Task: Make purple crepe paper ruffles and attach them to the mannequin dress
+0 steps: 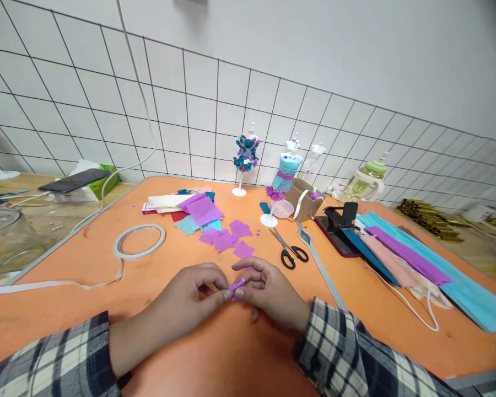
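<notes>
Between my two hands is a small twisted piece of purple crepe paper (236,286). My left hand (198,292) pinches its left side with thumb and forefinger. On the other side, my right hand (268,289) grips it between thumb and fingers, with the forefinger raised. Just beyond my fingertips lie several cut purple paper pieces (223,241). Black-handled scissors (288,251) rest to the right of them. A mini dress form in a blue and purple paper dress (288,171) stands farther back, near another covered in teal and purple paper flowers (247,151).
A roll of white tape (139,241) lies at left, its strip trailing off the table. Folded coloured paper (200,208) is stacked behind. At right are a phone (337,237), long crepe strips (438,270) and a white cord. A green-lidded bottle (366,182) stands at the back.
</notes>
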The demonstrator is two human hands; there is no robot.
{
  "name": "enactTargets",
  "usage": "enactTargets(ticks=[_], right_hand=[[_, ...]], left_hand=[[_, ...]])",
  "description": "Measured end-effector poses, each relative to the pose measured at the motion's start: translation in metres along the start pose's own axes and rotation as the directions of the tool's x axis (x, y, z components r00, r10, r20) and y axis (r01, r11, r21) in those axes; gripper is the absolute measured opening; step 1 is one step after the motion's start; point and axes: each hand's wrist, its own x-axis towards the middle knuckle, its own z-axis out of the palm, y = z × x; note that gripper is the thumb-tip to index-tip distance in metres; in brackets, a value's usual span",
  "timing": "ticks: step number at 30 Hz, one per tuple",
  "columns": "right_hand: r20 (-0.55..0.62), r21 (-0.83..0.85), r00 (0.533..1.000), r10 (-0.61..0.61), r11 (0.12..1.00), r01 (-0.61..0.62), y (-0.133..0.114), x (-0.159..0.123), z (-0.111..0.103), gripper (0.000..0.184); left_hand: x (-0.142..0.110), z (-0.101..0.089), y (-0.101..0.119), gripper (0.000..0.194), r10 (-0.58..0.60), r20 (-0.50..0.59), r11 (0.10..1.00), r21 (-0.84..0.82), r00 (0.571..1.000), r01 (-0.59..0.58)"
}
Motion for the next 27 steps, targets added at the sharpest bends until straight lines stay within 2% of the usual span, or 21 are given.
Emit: enactTargets(ticks=[4, 8, 17, 23, 27], right_hand=[[-0.015, -0.134, 1.0, -0.001, 0.991, -0.001, 0.0009, 0.0008, -0.0032, 0.054], [0.021, -0.268, 1.0, -0.015, 0.963, 0.02, 0.0025, -0.0014, -0.0032, 0.06], [0.054, -0.226, 0.997, 0.055, 0.973, -0.042, 0.0009, -0.0008, -0.005, 0.066], [0.074, -0.319, 0.997, -0.013, 0.947, 0.036, 0.0077, -0.0001, -0.0058, 0.062], [0.103, -0.375, 0.992, -0.073, 0.921, 0.107, 0.0069, -0.0024, -0.0009, 0.059]], left_hand=[[-0.0001, -0.0026, -0.0021, 0.022, 0.049, 0.002, 0.998, 0.034, 0.999, -0.049], [0.0002, -0.0029, -0.0007, 0.021, -0.018, 0.035, 0.998, 0.054, 0.999, 0.016], [0.0014, -0.0035, -0.0011, 0.018, 0.048, -0.001, 0.996, 0.081, 0.999, -0.048], [0.0019, -0.0008, -0.0028, 0.02, 0.053, -0.019, 0.996, 0.068, 0.998, -0.052], [0.0044, 0.0026, -0.0041, 0.019, 0.02, 0.015, 1.0, -0.015, 1.0, -0.02]])
